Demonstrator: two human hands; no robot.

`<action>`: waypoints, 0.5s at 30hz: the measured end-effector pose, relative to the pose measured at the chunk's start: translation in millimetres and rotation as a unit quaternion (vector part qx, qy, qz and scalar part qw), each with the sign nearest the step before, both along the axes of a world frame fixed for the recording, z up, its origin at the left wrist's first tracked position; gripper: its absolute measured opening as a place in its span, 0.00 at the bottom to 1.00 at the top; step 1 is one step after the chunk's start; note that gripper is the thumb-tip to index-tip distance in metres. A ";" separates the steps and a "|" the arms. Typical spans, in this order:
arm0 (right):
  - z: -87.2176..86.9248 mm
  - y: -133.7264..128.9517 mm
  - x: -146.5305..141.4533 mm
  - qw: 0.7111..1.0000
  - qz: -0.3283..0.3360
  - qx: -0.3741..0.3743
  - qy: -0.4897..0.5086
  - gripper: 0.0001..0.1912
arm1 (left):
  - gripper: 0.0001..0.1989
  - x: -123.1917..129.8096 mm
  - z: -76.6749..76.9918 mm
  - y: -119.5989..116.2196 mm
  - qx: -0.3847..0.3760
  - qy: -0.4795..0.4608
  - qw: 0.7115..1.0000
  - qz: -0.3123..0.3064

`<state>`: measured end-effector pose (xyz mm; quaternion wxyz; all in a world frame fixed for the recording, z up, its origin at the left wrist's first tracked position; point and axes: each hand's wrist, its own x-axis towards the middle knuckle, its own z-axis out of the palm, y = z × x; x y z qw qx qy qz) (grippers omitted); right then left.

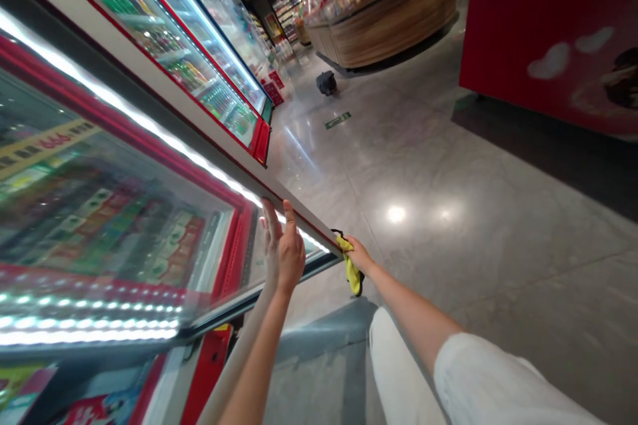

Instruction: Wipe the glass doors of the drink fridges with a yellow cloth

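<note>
A glass cooler door (214, 309) with a lit strip along its frame stands swung outward on my left. My left hand (290, 255) rests against the inner side of this door near the lit frame, fingers stretched out, with its reflection showing in the glass. At the door's far lower corner, my right hand (357, 255) grips a yellow cloth (353, 272) with dark edging and presses it to the frame's edge. Part of the cloth hangs down below the fingers.
Packaged goods (119, 232) show through the glass. More lit drink coolers (189, 60) line the left. A wood-sided display stand (389, 30) is ahead, with a dark object (326, 83) on the floor before it. A red cabinet (538, 33) stands at right.
</note>
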<state>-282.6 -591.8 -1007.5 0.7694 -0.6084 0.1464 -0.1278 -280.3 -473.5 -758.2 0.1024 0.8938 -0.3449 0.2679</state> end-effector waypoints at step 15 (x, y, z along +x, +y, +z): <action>145.9 16.3 19.9 0.985 -0.034 -0.004 -0.170 0.26 | 0.41 -6.5 7.6 26.5 0.114 -0.046 0.992 -0.013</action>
